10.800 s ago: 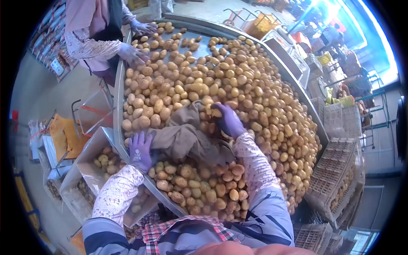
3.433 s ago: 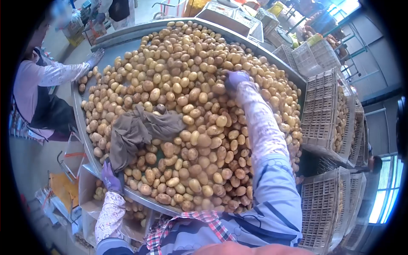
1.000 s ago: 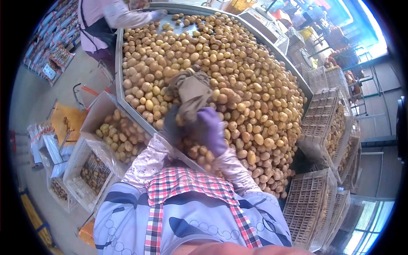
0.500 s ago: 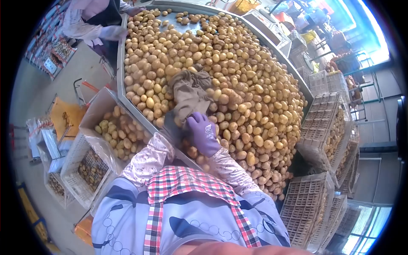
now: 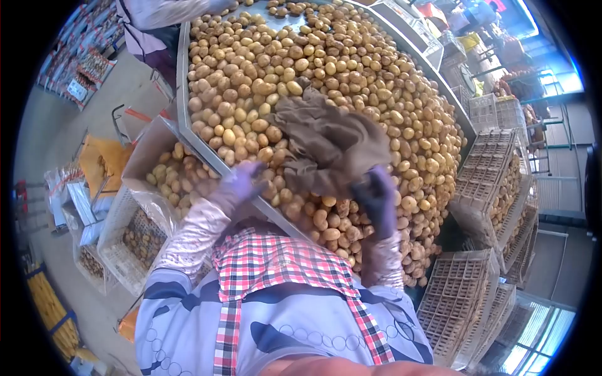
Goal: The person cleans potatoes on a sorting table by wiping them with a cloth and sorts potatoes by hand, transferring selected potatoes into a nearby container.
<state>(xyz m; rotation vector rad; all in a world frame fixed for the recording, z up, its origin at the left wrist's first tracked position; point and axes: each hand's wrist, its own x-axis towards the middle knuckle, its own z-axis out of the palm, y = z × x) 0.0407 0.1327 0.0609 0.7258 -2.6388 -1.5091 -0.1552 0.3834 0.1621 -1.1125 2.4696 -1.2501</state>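
A brown-grey cloth (image 5: pixel 332 144) lies bunched and partly spread over the potatoes (image 5: pixel 257 75) on the metal-edged table (image 5: pixel 204 150). My right hand (image 5: pixel 376 203), in a purple and dark glove, is closed on the cloth's lower right edge. Near the table's left rim is my left hand (image 5: pixel 240 185), blurred, its gloved fingers apart and holding nothing. It is left of the cloth and does not touch it. Some potatoes lie between my two hands.
A lined box of potatoes (image 5: pixel 172 178) stands against the table's left side, above a white crate (image 5: pixel 122 250). Potato crates (image 5: pixel 483 172) are stacked at the right. Another person's sleeve (image 5: pixel 175 12) reaches over the table's far left corner.
The cloth has moved right and spread wider. My right hand has shifted right with its edge, while my left hand has come out beside the rim. The other person's arm has moved farther along the table.
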